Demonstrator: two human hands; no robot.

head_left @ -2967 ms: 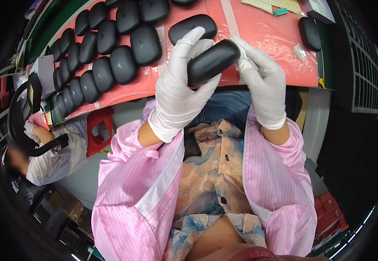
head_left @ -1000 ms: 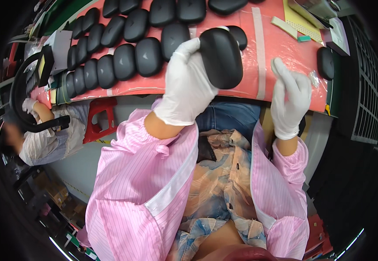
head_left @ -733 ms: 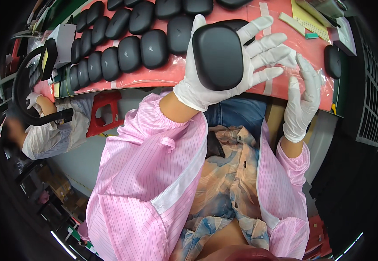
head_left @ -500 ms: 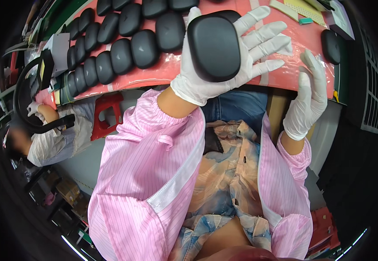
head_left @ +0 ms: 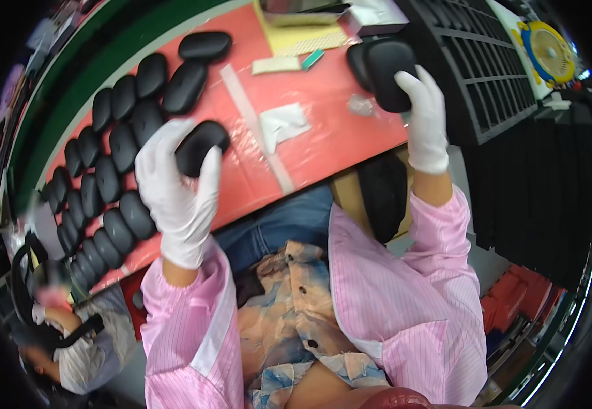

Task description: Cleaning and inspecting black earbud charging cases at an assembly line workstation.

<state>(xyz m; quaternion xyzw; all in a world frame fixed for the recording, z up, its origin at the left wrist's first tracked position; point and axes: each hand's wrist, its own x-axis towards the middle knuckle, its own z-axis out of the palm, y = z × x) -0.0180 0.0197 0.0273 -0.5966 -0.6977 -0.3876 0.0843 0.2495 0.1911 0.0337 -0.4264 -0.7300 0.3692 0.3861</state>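
My left hand [head_left: 178,194], in a white glove, has its thumb and fingers around a smooth black rounded case [head_left: 202,146] at the right end of the rows. Several like black cases [head_left: 108,178] sit in rows to the left of this hand. At the right of the table, my gloved right hand [head_left: 427,119] grips the near right side of another black case [head_left: 386,71]. A further black case [head_left: 357,66] is partly hidden behind it.
The pink-covered table [head_left: 326,153] carries a white cloth [head_left: 283,125], a small green block [head_left: 313,59] and a pale bar [head_left: 275,65]. A dark rack [head_left: 476,71] stands to the right. Another person [head_left: 95,341] is at the lower left.
The view has swung right. My left hand, palm up under a case before, is now turned over around a case by the rows. My right hand, empty before, now grips a case.
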